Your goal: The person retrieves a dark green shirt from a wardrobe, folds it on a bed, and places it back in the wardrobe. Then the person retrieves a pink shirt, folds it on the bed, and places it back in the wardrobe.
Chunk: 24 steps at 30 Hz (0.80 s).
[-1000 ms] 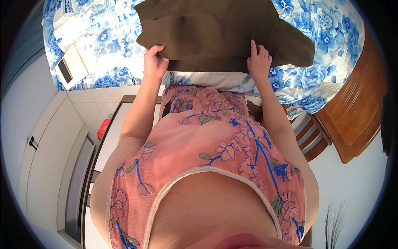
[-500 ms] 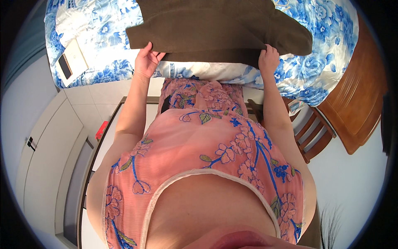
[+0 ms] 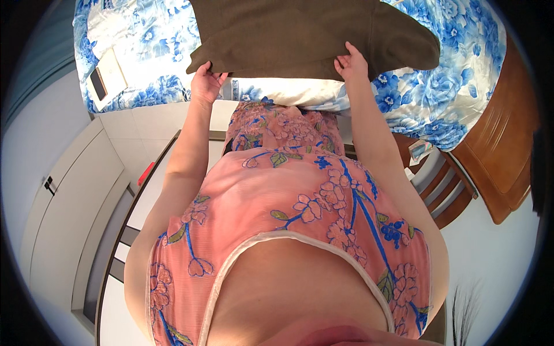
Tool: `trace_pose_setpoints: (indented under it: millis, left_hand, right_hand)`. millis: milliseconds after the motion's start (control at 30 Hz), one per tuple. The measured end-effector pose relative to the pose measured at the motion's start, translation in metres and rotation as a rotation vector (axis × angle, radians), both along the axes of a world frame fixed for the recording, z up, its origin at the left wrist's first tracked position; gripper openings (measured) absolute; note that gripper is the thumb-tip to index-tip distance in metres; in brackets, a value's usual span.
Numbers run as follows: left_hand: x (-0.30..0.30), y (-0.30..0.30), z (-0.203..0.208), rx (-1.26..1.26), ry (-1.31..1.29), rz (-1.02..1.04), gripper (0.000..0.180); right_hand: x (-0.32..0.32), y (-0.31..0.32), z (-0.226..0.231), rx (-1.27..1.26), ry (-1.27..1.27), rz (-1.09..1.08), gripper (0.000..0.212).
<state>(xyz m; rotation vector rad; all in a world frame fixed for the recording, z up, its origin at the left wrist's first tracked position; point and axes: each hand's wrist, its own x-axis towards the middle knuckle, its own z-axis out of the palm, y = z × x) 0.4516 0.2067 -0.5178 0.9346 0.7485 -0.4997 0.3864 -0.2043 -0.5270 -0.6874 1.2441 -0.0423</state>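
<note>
1. dark brown, matte cloth garment point(image 3: 288, 40) spreads over the blue-and-white flowered bedcover point(image 3: 438, 86), its near edge just inside the bed's near side; its far part runs out of view.
2. the bare left hand point(image 3: 206, 86) is pinched on the garment's near left corner, thumb on top and the other fingertips at the edge. a narrow grip like this seems right for guiding one layer, provided the fingers catch no bedcover.
3. the bare right hand point(image 3: 353, 64) touches the near edge toward the sleeve-like flap on the right, one finger stretched along the cloth. whether it grips or merely presses, i cannot tell.
4. for a smooth edge, both hands would do well to pull evenly and outward; the left corner bends a little and likely wants straightening, while the middle looks fairly flat.
5. the flap at right is best laid out without a twist, or a crease could form at its root.
6. the dark, phone-like rectangle point(image 3: 99, 85) at far left lies well apart from the cloth.
</note>
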Motion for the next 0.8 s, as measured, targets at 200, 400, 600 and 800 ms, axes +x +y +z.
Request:
trace_pose_setpoints:
  millis: [200, 400, 600, 800]
  left_hand:
    - [-0.014, 0.008, 0.005, -0.259, -0.060, 0.025, 0.035]
    - [-0.010, -0.005, -0.023, 0.032, 0.013, 0.052, 0.025]
    - [-0.001, 0.004, -0.027, 0.002, 0.073, 0.113, 0.020]
    - [0.000, 0.030, -0.051, 0.280, 0.101, 0.077, 0.028]
  right_hand:
    - [-0.036, -0.031, 0.007, 0.318, -0.643, -0.173, 0.041]
    - [-0.059, -0.033, -0.007, 0.285, -0.298, -0.126, 0.041]
    - [-0.078, -0.045, -0.011, 0.355, -0.456, -0.046, 0.038]
    - [-0.094, -0.055, -0.015, 0.174, -0.106, 0.047, 0.015]
